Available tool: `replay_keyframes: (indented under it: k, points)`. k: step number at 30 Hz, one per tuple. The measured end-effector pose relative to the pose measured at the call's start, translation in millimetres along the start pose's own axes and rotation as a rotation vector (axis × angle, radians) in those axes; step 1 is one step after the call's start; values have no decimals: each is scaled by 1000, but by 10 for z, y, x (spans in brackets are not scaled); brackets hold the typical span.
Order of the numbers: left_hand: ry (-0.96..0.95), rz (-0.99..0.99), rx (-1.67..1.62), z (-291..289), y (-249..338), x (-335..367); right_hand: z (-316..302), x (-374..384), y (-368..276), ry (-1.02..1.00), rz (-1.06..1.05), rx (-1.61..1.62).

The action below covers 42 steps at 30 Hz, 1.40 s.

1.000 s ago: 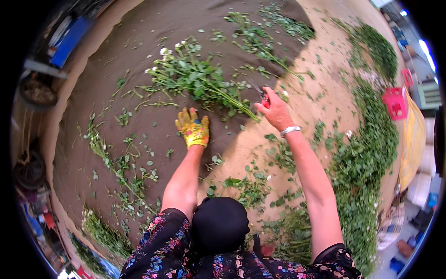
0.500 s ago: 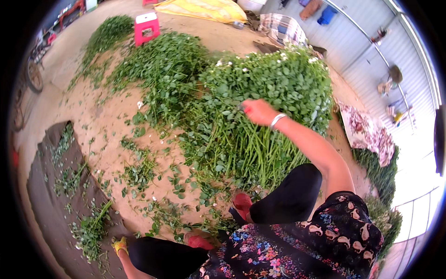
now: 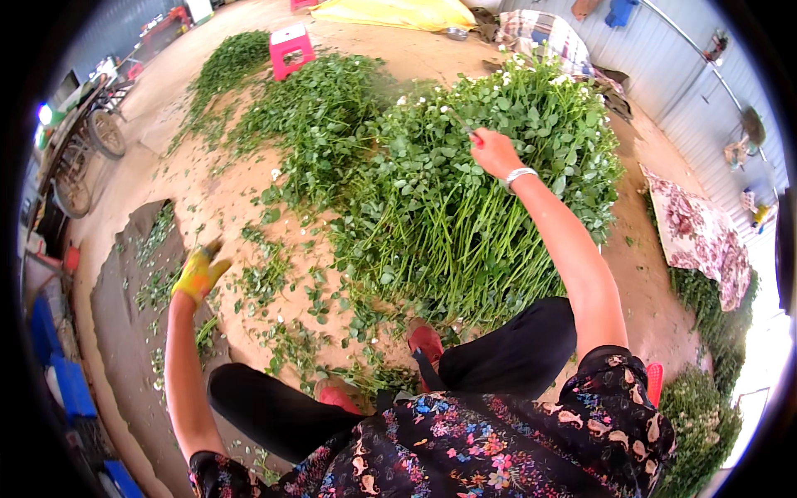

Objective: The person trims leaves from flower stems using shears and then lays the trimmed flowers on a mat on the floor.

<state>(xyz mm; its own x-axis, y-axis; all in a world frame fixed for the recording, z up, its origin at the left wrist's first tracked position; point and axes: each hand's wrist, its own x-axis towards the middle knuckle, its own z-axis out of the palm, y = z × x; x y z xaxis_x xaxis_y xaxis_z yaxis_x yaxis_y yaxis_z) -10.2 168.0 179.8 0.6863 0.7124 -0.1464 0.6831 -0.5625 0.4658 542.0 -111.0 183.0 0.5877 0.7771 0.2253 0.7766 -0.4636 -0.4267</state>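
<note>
Since the earlier head view, the gloved left hand (image 3: 200, 272) has come forward, empty, fingers spread, near the dark cloth (image 3: 129, 332); the right hand (image 3: 496, 154) grips red-handled scissors (image 3: 478, 140) over white-flowered stems (image 3: 465, 257) heaped on the floor (image 3: 423, 62). Likely fetching stems; next calls for a left-hand grasp.

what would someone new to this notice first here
Probably the big heap of leafy green stems with white flowers, filling the middle and right of the floor, with the bare right hand above it holding a red-handled tool. Next, the left hand in its bright yellow glove, spread open at left near the dark cloth. Behind, the pink stool with a white top stands out at upper left.
</note>
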Motion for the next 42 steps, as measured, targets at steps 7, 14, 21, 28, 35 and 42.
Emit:
replay_keyframes:
  k: [7, 14, 21, 28, 35, 42]
  points:
    - [-118, 211, -164, 544, 1379, 84, 1021, 287, -346, -44, 85, -25]
    - [-450, 24, 148, 901, 1125, -67, 1556, 275, -86, -118, 363, -130]
    - [-474, -5, 245, 863, 1097, 37, 1591, 325, 286, -223, 338, -55]
    - [-339, 7, 165, 768, 993, 43, 925, 83, -289, -18, 129, 551]
    - [-53, 118, -858, 859, 1169, 192, 690, -307, -1453, 164, -277, 370]
    - [148, -351, -1608, 569, 1359, 179, 1105, -842, -2567, 138, -673, 177]
